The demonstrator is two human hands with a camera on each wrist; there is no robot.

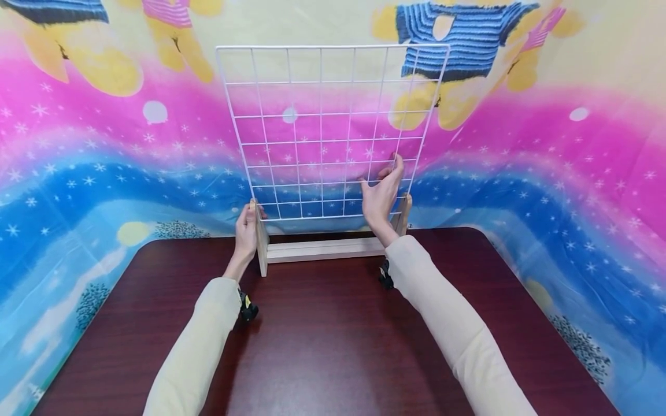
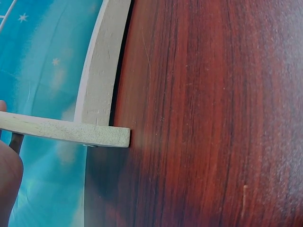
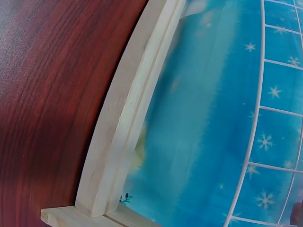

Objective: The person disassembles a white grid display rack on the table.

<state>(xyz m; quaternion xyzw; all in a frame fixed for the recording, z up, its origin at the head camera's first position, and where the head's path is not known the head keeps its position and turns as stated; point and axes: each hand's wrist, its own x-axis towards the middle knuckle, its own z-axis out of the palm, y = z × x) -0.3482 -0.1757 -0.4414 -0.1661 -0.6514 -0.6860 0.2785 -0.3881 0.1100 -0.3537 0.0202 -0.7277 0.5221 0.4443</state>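
Observation:
A white wire grid panel (image 1: 321,139) stands upright at the back of the table, its lower corners between the two side posts of a pale wooden stand (image 1: 325,248). My left hand (image 1: 248,228) grips the left side post (image 2: 66,132), thumb on the near side and fingertips showing past it. In front of the panel's lower right part, my right hand (image 1: 382,196) has its thumb and fingers spread apart against the wires. In the right wrist view the panel's bottom wire (image 3: 253,123) runs apart from the stand's crossbar (image 3: 116,118). My right forearm hides part of the right post.
A dark red-brown table (image 1: 322,329) with rounded back corners carries the stand near its rear edge. Behind and on both sides hangs a printed cloth (image 1: 520,133) with bears and snowflakes. A small black device (image 1: 248,306) is worn at my left wrist.

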